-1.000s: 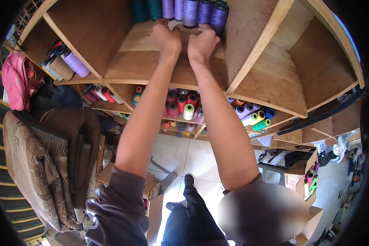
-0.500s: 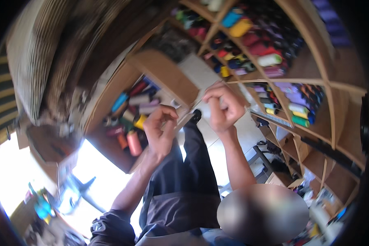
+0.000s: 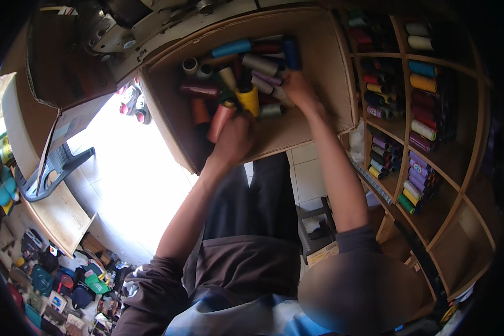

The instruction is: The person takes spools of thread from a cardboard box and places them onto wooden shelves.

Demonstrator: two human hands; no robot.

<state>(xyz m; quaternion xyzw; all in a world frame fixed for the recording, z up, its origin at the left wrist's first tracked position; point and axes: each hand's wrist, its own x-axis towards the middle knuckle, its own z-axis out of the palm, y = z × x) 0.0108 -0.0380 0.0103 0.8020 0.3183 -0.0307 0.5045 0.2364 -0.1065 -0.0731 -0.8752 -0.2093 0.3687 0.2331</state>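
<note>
An open cardboard box [image 3: 297, 140] stands in front of me with several thread spools lying loose in it. My left hand [image 3: 235, 137] reaches over the near wall, right beside a coral thread spool [image 3: 222, 120]; its fingers are bent down and mostly hidden behind the back of the hand. A yellow spool [image 3: 247, 101] lies just beyond it. My right hand [image 3: 301, 92] is inside at the right, fingers curled among a lavender spool [image 3: 266, 77], a beige one and a dark blue spool [image 3: 290, 53]. What its fingertips close on is hidden.
Wooden shelving [image 3: 400, 95] full of coloured spools rises at the right. A sewing machine [image 3: 115, 33] is at the upper left, above another cardboard box [image 3: 73, 120]. A dark plastic stool [image 3: 319, 224] stands near my legs. Mixed clutter [image 3: 67, 280] covers the lower left.
Both hands were raised above the floor, curled, short of the box. Now they are down in it among the spools. The view has turned, bringing the box to the centre.
</note>
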